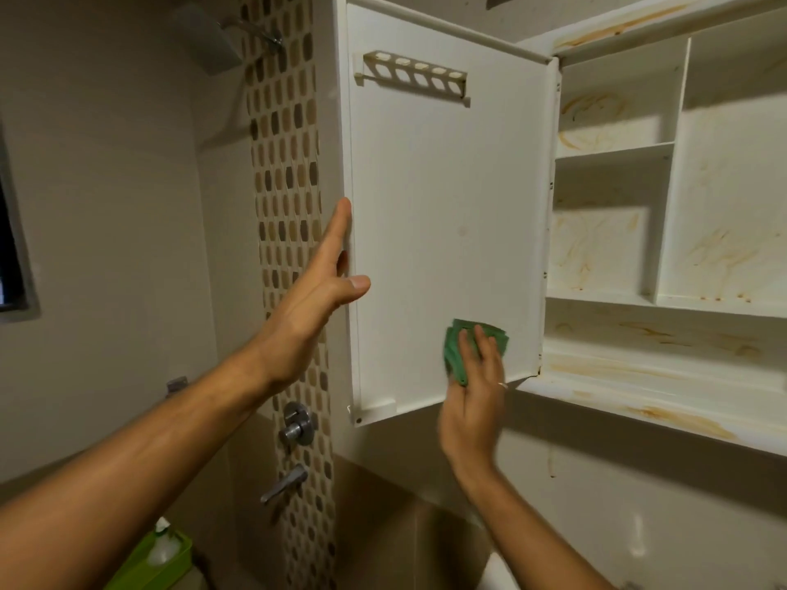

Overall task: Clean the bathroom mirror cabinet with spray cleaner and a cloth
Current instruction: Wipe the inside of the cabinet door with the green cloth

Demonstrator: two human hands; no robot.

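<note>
The left hand (315, 300) lies released and flat along the free edge of the open cabinet door (447, 206), fingers straight and thumb on the inner face, apparently to brace the panel so it does not swing under the wiping pressure. The right hand (472, 393) presses the green cloth (455, 347) against the door's lower inner face with extended fingers. The cloth sits under its fingertips, near the hinge side, beside the stained shelves (617, 298).

Left hand (317, 291) steadying open cabinet door (447, 215) edge, right hand (472, 393) pressing green cloth (458, 355) low on door
</note>
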